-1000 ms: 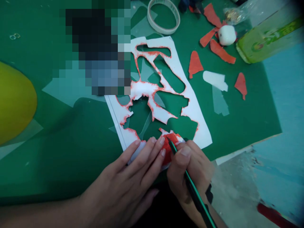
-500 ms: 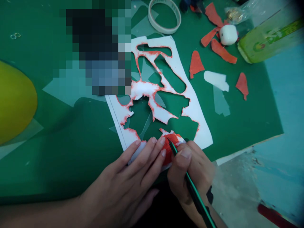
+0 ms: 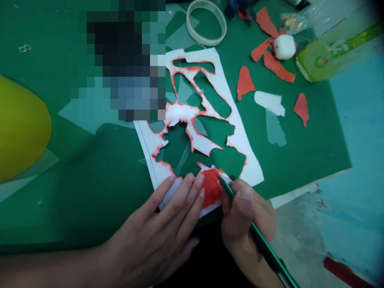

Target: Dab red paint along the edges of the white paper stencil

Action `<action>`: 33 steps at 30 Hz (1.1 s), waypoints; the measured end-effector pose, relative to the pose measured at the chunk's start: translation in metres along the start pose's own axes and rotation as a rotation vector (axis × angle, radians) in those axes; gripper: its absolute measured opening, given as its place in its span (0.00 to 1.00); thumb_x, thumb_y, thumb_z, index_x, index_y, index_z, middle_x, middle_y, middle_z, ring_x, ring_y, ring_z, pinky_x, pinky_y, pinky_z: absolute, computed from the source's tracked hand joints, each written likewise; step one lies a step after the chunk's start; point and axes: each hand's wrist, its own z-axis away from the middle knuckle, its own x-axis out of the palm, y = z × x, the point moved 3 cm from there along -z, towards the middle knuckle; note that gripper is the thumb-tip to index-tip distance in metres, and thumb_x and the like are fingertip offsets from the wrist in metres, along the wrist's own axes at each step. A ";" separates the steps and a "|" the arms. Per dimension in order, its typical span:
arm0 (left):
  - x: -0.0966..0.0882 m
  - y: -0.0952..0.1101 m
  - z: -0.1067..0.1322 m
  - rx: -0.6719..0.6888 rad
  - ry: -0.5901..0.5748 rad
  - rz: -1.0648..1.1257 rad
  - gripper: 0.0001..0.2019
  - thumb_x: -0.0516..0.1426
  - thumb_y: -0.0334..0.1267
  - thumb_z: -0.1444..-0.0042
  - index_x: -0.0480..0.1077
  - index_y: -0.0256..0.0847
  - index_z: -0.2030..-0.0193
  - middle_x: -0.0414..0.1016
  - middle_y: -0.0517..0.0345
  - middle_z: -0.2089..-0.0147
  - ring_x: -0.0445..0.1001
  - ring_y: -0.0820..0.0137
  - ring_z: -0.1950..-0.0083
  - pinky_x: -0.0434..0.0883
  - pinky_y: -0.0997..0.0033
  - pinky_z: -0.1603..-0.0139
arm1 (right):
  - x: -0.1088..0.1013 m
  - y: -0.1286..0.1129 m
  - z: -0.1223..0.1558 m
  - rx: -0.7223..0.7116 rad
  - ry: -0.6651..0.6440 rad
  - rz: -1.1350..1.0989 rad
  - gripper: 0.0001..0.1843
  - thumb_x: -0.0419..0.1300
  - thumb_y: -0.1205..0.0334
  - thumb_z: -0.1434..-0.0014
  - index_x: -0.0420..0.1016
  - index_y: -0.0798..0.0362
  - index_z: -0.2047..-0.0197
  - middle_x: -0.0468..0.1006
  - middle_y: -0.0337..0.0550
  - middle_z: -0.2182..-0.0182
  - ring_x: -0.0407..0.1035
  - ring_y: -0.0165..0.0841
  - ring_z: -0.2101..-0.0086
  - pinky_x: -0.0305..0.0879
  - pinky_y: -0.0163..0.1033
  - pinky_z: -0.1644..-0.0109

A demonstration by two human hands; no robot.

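Note:
A white sheet of paper (image 3: 253, 168) with several cut-out openings edged in red lies on the green table. At its near edge is a red-coloured patch (image 3: 212, 188). My left hand (image 3: 168, 224) lies flat on the paper, fingers stretched out, beside the patch's left side. In my right hand (image 3: 244, 212) a slim black and green pencil (image 3: 255, 228) is gripped at a slant. Its dark tip is at the upper right part of the red patch; whether it touches cannot be made out.
Red cut-out pieces (image 3: 246, 82), a white cut-out (image 3: 270, 101) and a tape roll (image 3: 207, 22) lie beyond the sheet. A white rounded block (image 3: 285, 47) and a green drink container (image 3: 324, 60) stand at the upper right. A yellow oval (image 3: 24, 130) lies left. The upper middle is pixelated.
My right hand and the pencil have shifted right, with the tip now farther right on the red patch. My left hand stays on the paper. The view has moved slightly.

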 end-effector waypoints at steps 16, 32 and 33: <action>0.000 0.012 0.007 -0.024 0.009 -0.197 0.32 0.53 0.51 0.25 0.63 0.31 0.24 0.62 0.37 0.23 0.61 0.40 0.23 0.60 0.31 0.23 | -0.030 0.018 -0.077 -0.434 -0.570 -0.399 0.24 0.43 0.61 0.21 0.71 0.51 0.68 0.72 0.39 0.76 0.65 0.31 0.75 0.63 0.40 0.70; -0.006 0.016 0.006 -0.032 -0.064 -0.188 0.32 0.54 0.50 0.28 0.65 0.33 0.25 0.63 0.38 0.23 0.60 0.42 0.21 0.57 0.31 0.19 | 0.015 0.041 -0.114 -1.052 -0.728 -0.201 0.27 0.40 0.60 0.21 0.63 0.47 0.73 0.63 0.35 0.79 0.56 0.33 0.75 0.51 0.47 0.69; -0.006 0.015 0.006 -0.023 -0.068 -0.181 0.31 0.53 0.49 0.28 0.65 0.32 0.25 0.62 0.38 0.22 0.59 0.42 0.20 0.54 0.30 0.18 | 0.015 0.041 -0.114 -1.051 -0.733 -0.203 0.28 0.40 0.60 0.20 0.63 0.47 0.74 0.63 0.35 0.79 0.56 0.32 0.75 0.51 0.47 0.69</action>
